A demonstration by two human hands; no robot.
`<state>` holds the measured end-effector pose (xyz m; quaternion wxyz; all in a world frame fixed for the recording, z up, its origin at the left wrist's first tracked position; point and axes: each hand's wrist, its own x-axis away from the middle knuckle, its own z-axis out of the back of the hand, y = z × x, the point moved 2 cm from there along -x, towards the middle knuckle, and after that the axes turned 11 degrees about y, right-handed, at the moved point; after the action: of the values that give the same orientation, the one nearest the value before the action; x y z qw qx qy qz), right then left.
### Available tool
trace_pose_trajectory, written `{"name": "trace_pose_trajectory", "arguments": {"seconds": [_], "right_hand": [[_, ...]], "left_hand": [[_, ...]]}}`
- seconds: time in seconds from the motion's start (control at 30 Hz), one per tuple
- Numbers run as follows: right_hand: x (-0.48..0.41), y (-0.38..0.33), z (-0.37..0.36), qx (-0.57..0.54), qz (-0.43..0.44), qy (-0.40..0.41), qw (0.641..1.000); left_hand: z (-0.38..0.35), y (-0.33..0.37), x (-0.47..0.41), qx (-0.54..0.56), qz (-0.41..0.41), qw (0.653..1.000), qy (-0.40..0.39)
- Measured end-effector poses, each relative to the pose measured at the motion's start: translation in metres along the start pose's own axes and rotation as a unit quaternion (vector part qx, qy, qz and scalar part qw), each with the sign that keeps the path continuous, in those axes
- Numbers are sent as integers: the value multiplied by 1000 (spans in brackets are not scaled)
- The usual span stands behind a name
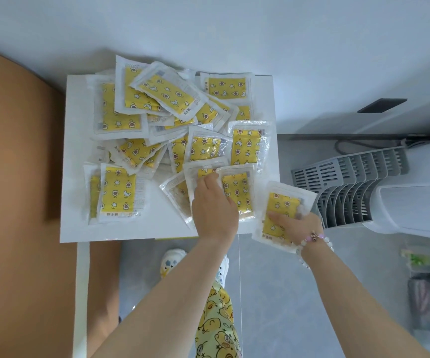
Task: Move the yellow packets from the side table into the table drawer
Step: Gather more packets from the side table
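Observation:
Several yellow packets (172,109) in clear wrappers, printed with stars and moons, lie heaped on the white side table (131,228). My left hand (212,205) lies on a packet (201,177) near the table's front right corner, its fingers curled over it. My right hand (296,224), with a bead bracelet at the wrist, holds one yellow packet (281,210) just off the table's right edge, thumb on top. No drawer is in view.
A brown rounded surface (15,177) borders the side table on the left. To the right stand a grey slatted rack (348,187) and a white appliance (420,200) on the grey floor. My feet and patterned trousers are below the table's front edge.

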<state>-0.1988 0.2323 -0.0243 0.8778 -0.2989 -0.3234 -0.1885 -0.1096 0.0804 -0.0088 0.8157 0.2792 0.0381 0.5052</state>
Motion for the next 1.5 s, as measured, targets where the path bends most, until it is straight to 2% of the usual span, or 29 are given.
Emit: {"name": "trace_pose_trajectory", "arguments": {"seconds": [0.17, 0.37, 0.63, 0.8, 0.9, 1.0, 1.07, 1.2, 1.3, 1.37, 1.5], "right_hand": [[3, 16, 17, -153, -38, -24, 987], [-1, 26, 13, -200, -86, -66, 974], [-7, 16, 8, -201, -61, -61, 976], [-13, 11, 3, -261, -119, -61, 956], [-15, 6, 3, -272, -117, -68, 953], [-11, -1, 5, -308, -113, -67, 942], [-11, -5, 7, -332, -112, -63, 934], [-6, -21, 5, -350, -103, -111, 924], [2, -39, -7, -365, -67, -178, 911], [11, -49, -17, -367, -53, -242, 897], [28, -59, -37, -367, -26, -311, 877]], "left_hand": [[-11, 7, -12, -91, -92, 991, -24], [-23, 11, -26, -206, -185, 960, -33], [-25, 17, -39, -214, -157, 962, -63], [-27, 21, -44, -234, -181, 953, -63], [-27, 22, -43, -227, -189, 954, -49], [-24, 20, -41, -175, -222, 957, -64], [-17, 16, -39, -76, -218, 966, -113], [13, 11, -44, 93, -123, 980, -122], [33, 14, -50, 228, -25, 952, -204], [38, 21, -47, 237, -47, 939, -246], [40, 33, -43, 209, -101, 946, -227]]}}
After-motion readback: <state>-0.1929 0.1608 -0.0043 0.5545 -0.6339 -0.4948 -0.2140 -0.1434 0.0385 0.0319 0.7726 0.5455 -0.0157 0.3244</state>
